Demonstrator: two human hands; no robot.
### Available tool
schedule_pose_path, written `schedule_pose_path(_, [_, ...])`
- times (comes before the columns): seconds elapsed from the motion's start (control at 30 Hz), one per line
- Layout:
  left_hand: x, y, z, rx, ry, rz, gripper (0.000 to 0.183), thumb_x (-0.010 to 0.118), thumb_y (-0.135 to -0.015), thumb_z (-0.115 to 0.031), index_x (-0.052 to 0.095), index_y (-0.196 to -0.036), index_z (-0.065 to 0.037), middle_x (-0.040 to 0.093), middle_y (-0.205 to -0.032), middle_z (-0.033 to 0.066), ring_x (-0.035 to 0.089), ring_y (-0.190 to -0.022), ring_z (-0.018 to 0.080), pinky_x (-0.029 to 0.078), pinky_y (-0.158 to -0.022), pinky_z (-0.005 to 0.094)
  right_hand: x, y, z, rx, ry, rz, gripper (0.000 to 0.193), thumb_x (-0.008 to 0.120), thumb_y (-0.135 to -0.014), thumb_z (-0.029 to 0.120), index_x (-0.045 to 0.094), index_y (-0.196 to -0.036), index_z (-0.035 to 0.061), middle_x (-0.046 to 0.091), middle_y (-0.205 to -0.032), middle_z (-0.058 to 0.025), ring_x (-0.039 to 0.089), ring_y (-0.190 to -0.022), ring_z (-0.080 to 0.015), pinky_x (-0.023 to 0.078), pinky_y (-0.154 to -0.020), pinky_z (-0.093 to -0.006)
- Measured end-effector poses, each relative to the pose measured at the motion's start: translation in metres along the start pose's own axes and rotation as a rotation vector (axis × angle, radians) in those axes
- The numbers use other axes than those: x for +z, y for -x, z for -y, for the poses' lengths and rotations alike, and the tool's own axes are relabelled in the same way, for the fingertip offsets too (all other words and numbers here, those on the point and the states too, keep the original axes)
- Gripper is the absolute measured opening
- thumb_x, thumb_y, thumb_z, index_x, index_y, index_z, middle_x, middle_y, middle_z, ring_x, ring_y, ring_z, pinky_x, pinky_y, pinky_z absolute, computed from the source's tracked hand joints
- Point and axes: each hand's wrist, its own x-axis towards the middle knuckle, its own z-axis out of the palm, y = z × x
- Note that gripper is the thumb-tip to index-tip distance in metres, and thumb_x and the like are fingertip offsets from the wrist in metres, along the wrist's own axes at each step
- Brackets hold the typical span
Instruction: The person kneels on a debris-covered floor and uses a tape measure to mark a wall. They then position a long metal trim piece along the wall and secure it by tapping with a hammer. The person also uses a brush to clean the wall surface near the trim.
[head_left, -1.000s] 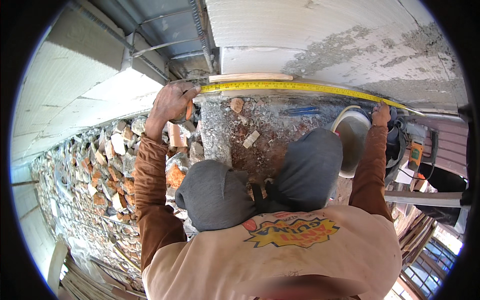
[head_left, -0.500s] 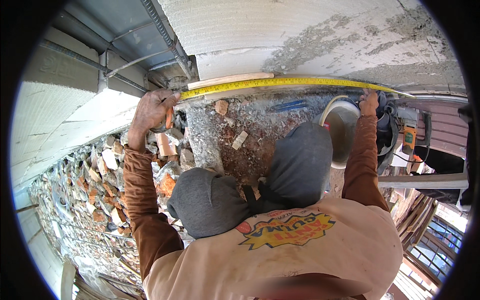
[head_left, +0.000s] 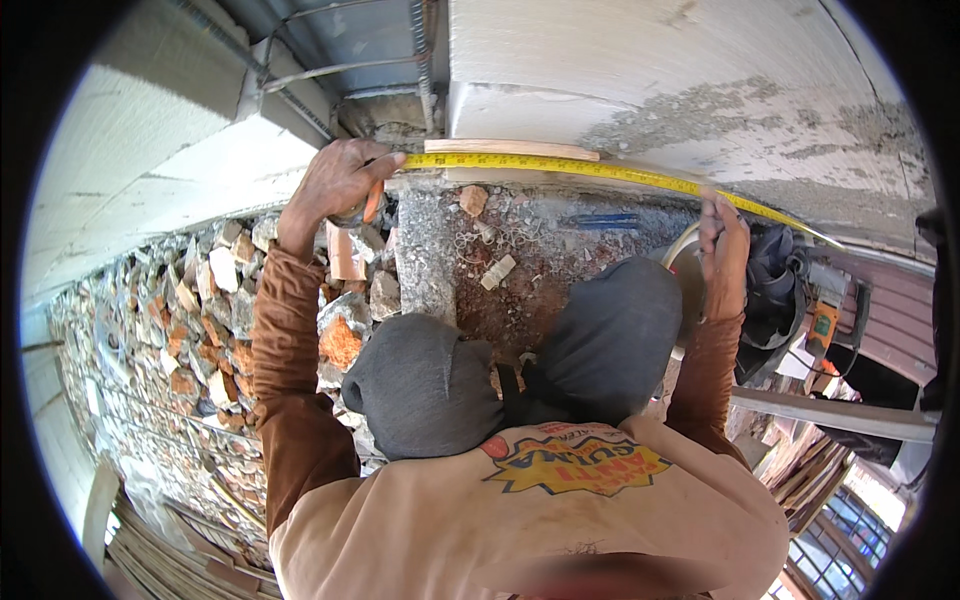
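Note:
A long yellow tape measure blade [head_left: 560,165] stretches along the foot of the pale block wall, its far end past my right hand. My left hand [head_left: 345,185] is closed at the blade's left end. An orange piece [head_left: 373,202] and part of a rounded grey thing show under its fingers; the palm hides the rest. My right hand [head_left: 722,250] has its slightly blurred fingertips across the blade farther right. Just behind the blade lies a thin wooden strip [head_left: 510,148]. A bucket [head_left: 688,250] stands partly hidden by my knee and right hand.
Broken brick and stone rubble [head_left: 200,300] covers the left side. Steel rebar [head_left: 420,60] rises at the gap between the block walls [head_left: 640,60]. A blue tool [head_left: 604,221] lies on the dirt; a dark bag [head_left: 772,285] and an orange-and-grey device [head_left: 824,325] are at right.
My right hand has slid left along the blade, leaving more of it beyond the fingers. My left hand stays at the blade's left end. The whole view has shifted slightly.

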Motion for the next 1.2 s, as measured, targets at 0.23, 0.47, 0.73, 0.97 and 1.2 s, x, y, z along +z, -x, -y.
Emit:
schedule_pose_path(0.23, [0.003,-0.001,0.005,0.003,0.031,0.000,0.044,0.054,-0.101,-0.043,0.076,-0.093,-0.006,0.064,-0.060,0.0106,0.063,-0.061,0.0266,0.050,-0.064,0.0406,0.149,0.061,0.032,-0.127,0.343,0.651,0.044,0.048,-0.105,0.045,0.075,-0.100,0.0106,0.066,-0.080,-0.0047,0.053,-0.059,-0.0108,0.041,-0.049,-0.0273])
schedule_pose_path(0.47, [0.005,0.000,0.007,0.004,0.012,-0.030,0.045,0.054,-0.101,-0.045,0.077,-0.095,-0.007,0.061,-0.059,0.0115,0.063,-0.060,0.0284,0.050,-0.064,0.0425,0.235,0.058,0.018,-0.473,0.561,0.750,0.016,0.068,-0.094,0.016,0.072,-0.100,0.0013,0.068,-0.083,-0.0046,0.064,-0.070,-0.0085,0.053,-0.063,-0.0235])
schedule_pose_path(0.73, [0.009,0.000,0.009,0.031,-0.002,-0.056,0.048,0.051,-0.103,-0.046,0.074,-0.090,-0.007,0.058,-0.051,0.0081,0.064,-0.056,0.0237,0.051,-0.060,0.0382,0.270,0.053,-0.001,-0.436,0.521,0.708,0.022,0.070,-0.093,0.019,0.074,-0.106,0.0021,0.075,-0.091,-0.0070,0.070,-0.083,-0.0092,0.053,-0.071,-0.0232])
schedule_pose_path(0.97, [0.009,0.001,0.011,0.082,0.012,-0.020,0.047,0.050,-0.104,-0.045,0.074,-0.088,-0.007,0.063,-0.057,0.0048,0.060,-0.055,0.0200,0.049,-0.057,0.0353,0.272,0.051,-0.012,-0.508,0.528,0.693,0.026,0.070,-0.093,0.024,0.074,-0.109,0.0038,0.076,-0.089,-0.0067,0.070,-0.081,-0.0083,0.052,-0.070,-0.0226])
schedule_pose_path(1.2, [0.016,0.002,0.015,0.185,0.000,-0.178,0.054,0.049,-0.105,-0.045,0.067,-0.070,-0.009,0.055,-0.043,-0.0029,0.047,-0.041,0.0093,0.041,-0.047,0.0295,0.275,0.050,-0.015,-0.539,0.589,0.671,0.025,0.070,-0.093,0.025,0.076,-0.109,0.0057,0.075,-0.084,-0.0056,0.065,-0.071,-0.0076,0.048,-0.061,-0.0238])
